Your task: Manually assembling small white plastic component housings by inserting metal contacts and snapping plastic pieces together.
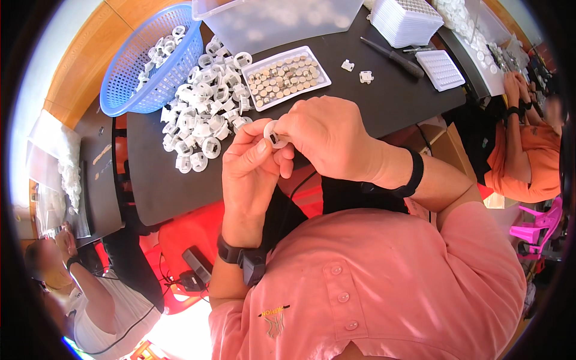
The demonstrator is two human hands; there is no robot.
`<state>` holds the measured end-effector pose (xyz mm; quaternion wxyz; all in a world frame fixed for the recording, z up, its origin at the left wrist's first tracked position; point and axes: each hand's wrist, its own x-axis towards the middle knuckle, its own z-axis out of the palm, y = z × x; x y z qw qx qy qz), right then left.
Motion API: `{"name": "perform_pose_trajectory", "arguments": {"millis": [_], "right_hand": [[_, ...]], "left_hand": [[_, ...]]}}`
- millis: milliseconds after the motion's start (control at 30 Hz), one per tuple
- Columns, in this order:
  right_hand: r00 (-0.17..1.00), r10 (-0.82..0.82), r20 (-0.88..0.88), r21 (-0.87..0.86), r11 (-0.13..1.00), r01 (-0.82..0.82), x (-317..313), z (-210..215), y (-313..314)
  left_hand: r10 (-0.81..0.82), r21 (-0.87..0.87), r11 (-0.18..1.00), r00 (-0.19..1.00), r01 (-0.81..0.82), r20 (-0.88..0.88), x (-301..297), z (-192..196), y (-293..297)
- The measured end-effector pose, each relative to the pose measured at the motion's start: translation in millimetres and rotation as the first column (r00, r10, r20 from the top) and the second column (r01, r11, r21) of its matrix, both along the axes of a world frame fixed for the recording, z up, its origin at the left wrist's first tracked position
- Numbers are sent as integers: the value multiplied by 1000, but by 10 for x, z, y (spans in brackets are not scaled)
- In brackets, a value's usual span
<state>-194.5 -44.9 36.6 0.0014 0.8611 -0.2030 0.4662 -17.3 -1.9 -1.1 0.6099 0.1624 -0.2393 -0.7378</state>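
Note:
A small white plastic ring-shaped part [271, 133] with a dark slot is pinched between the thumb and fingers of my left hand [247, 171]. My right hand [330, 135] is closed, its fingertips pressed against the right side of that part. Whatever else those right fingertips might hold is hidden behind the knuckles. Just beyond both hands lies a shallow white tray [294, 98] of small round silver and tan discs. Left of the tray, a heap of similar white plastic parts [204, 108] spreads over the dark table [174, 195].
A blue perforated basket [126, 96] holds more white parts. Behind the tray stands a translucent bin [282, 30]. To the right are two small white clips [366, 77], a screwdriver [393, 57], stacked white trays [402, 30] and a white grid tray [441, 69]. People sit at both sides.

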Motion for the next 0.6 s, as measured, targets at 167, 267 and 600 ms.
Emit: {"name": "perform_pose_trajectory", "arguments": {"millis": [167, 267, 600], "right_hand": [[978, 38, 206, 580, 800, -153, -11, 28, 40], [929, 123, 350, 809, 460, -366, -88, 91, 3], [805, -128, 580, 815, 112, -569, -47, 73, 89]], "left_hand": [[11, -7, 1000, 998, -11, 58, 12, -13, -2], [8, -32, 999, 997, -5, 83, 5, -22, 8], [72, -19, 997, 975, -70, 210, -78, 34, 36]]}}
